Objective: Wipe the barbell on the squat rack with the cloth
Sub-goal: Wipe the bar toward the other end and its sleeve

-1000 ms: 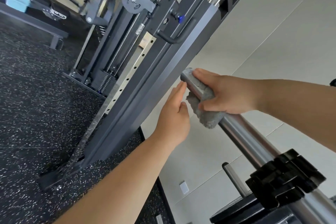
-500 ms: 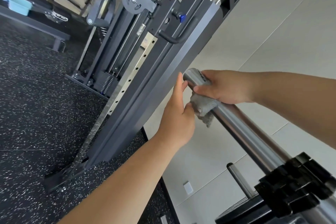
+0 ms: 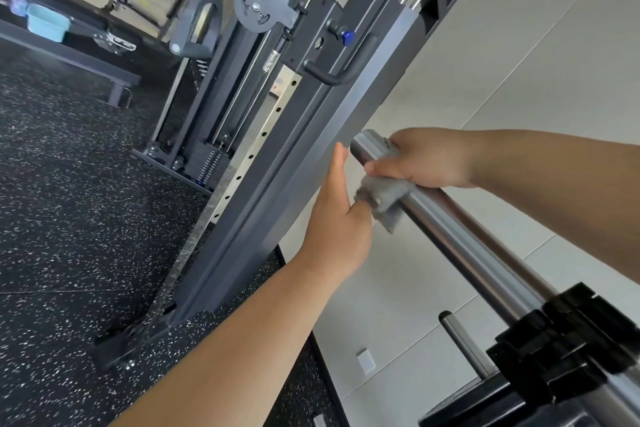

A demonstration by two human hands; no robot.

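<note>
My right hand [image 3: 429,163] grips the grey cloth [image 3: 384,198] round the barbell [image 3: 460,239] end. My left hand [image 3: 341,215] is flat, fingers straight, thumb maybe touching it.

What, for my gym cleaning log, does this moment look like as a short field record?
bar: shiny steel barbell, tip bare
cloth: grey fluffy cloth, wrapped on bar near tip
holding: right hand grips cloth round bar
helper: left hand, fingers straight, beside tip, thumb at cloth
collar: black plastic collar, on bar nearer camera
behind: dark grey rack upright
</note>
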